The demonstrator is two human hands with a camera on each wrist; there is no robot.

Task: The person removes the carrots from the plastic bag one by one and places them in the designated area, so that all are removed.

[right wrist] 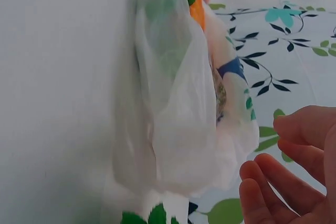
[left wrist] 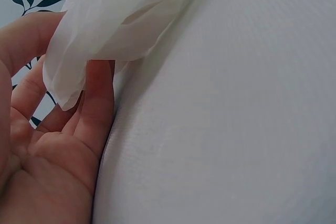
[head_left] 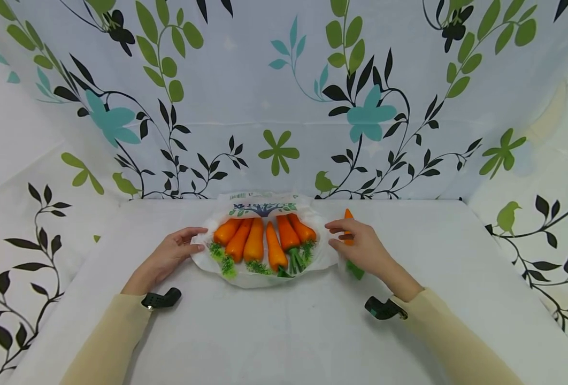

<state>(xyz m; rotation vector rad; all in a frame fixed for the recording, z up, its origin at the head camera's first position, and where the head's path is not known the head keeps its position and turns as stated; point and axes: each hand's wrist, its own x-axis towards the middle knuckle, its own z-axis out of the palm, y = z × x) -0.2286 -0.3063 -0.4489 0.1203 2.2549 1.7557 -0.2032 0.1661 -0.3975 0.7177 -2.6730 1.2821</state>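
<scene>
A white plastic bag (head_left: 260, 282) with a blue and green tree print lies at the table's middle, its mouth spread toward me. Inside it several orange carrots (head_left: 254, 243) with green tops sit side by side. At the bag's left edge my left hand (head_left: 170, 251) pinches the thin plastic, which passes between thumb and fingers in the left wrist view. My right hand (head_left: 363, 247) is by the bag's right edge, its fingers (right wrist: 286, 179) parted and apart from the plastic. One loose carrot (head_left: 348, 214) lies partly hidden behind that hand; its green leaves (head_left: 355, 270) show below.
The white table (head_left: 284, 331) extends toward me and to both sides. A leaf-patterned cloth (head_left: 245, 107) hangs behind the table and along its sides. Each wrist wears a black camera mount, the left mount (head_left: 162, 298) and the right mount (head_left: 384, 308).
</scene>
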